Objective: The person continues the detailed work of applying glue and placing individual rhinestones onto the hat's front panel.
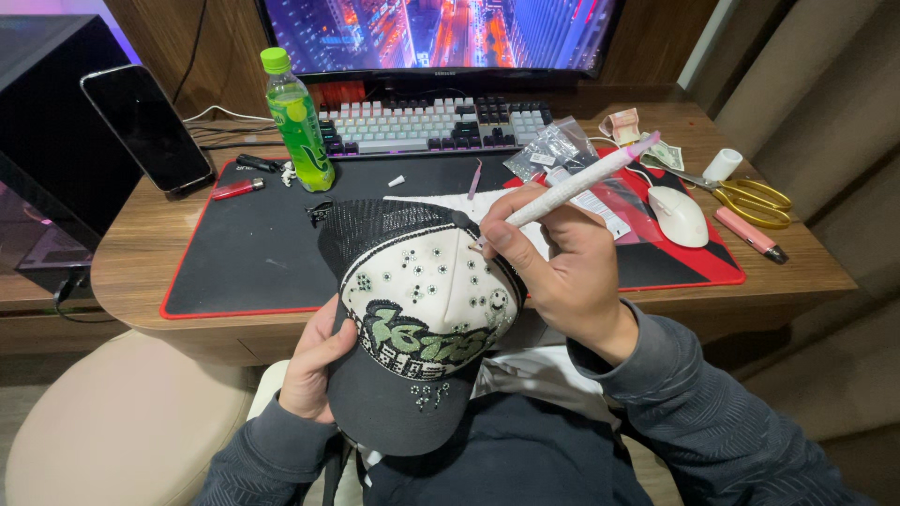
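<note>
A trucker cap with a white front panel, green and black design, dark brim and black mesh back sits over my lap at the desk's front edge. Small rhinestones dot its front panel and brim. My left hand grips the cap's left side by the brim. My right hand holds a white pen-shaped applicator tool with a pink end. Its tip touches the cap's upper right edge.
A black desk mat with red border carries a green bottle, red lighter, keyboard, white mouse, clear plastic bags. Gold scissors, pink pen, phone, monitor surround it.
</note>
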